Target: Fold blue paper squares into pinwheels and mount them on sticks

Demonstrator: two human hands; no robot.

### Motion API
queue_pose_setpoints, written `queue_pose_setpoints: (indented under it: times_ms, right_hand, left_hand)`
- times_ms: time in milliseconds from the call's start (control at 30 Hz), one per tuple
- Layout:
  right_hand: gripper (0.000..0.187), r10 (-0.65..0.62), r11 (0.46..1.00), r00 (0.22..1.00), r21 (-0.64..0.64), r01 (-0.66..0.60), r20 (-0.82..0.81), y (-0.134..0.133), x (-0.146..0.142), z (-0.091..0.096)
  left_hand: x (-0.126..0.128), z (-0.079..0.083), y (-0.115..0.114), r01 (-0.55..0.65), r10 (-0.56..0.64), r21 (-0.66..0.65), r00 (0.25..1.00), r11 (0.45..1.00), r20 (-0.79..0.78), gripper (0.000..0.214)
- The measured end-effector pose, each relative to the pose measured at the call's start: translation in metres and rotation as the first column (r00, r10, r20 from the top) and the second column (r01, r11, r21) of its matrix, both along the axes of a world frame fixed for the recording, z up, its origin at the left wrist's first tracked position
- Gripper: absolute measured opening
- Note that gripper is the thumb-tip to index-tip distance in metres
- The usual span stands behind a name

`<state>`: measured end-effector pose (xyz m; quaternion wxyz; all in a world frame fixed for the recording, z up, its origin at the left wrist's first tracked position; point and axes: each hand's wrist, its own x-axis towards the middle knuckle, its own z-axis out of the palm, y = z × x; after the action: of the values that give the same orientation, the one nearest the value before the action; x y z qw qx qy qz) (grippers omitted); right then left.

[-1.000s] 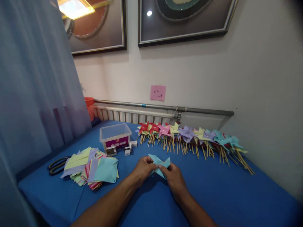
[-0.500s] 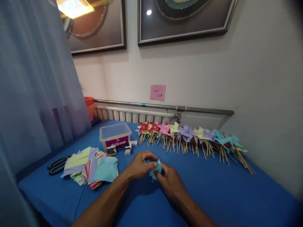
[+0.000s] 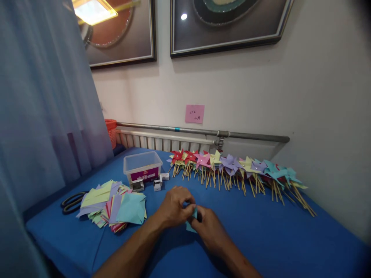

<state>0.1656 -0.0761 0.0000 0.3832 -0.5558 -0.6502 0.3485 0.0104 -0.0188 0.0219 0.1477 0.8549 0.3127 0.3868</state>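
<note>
Turquoise paper (image 3: 190, 227) pinched in both closed hands (image 3: 175, 206), blue cloth (image 3: 261, 231), pale wall (image 3: 232, 92), curtain (image 3: 43, 100)

Look left, to a blue curtain (image 3: 52, 96) hanging in folds! Up to a framed picture (image 3: 145, 31), light glaring off its glass, then across to a second frame (image 3: 199, 36). Drop to a pink note (image 3: 194, 114), then a metal pipe (image 3: 255, 136), a white radiator (image 3: 166, 145) and a red basket (image 3: 111, 132).

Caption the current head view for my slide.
Left hand and right hand hold light-blue paper, a row of colorful pinwheels lying beyond.
</note>
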Motion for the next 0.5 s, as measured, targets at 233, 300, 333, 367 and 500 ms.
queue_pose_setpoints:
  times_ms: [233,300,333,367,500]
  right_hand:
    - [0.022,0.044,0.994,0.972,-0.091,-0.067,-0.231,0.009,0.002,-0.006]
    - [0.027,-0.018,0.992,0.942,-0.121,-0.024,-0.336,0.014,0.005,-0.008]
    - [0.029,-0.07,0.989,0.916,-0.148,0.011,-0.395,0.016,0.008,-0.01]
    - [0.032,-0.127,0.983,0.882,-0.178,0.05,-0.453,0.018,0.01,-0.011]
    - [0.039,-0.294,0.953,0.758,-0.241,0.185,-0.582,0.023,0.015,-0.018]
  left_hand:
    - [0.002,-0.002,-0.002,-0.004,0.009,0.069,0.998,0.998,-0.063,0.012]
    - [-0.005,0.003,0.006,-0.112,0.112,-0.041,0.994,0.993,0.013,0.016]
    - [-0.011,0.005,0.011,-0.201,0.206,-0.098,0.977,0.975,0.046,0.018]
    - [-0.017,0.008,0.018,-0.312,0.323,-0.147,0.944,0.939,0.061,0.02]
    - [-0.046,0.01,0.045,-0.713,0.708,-0.251,0.695,0.655,-0.125,0.026]
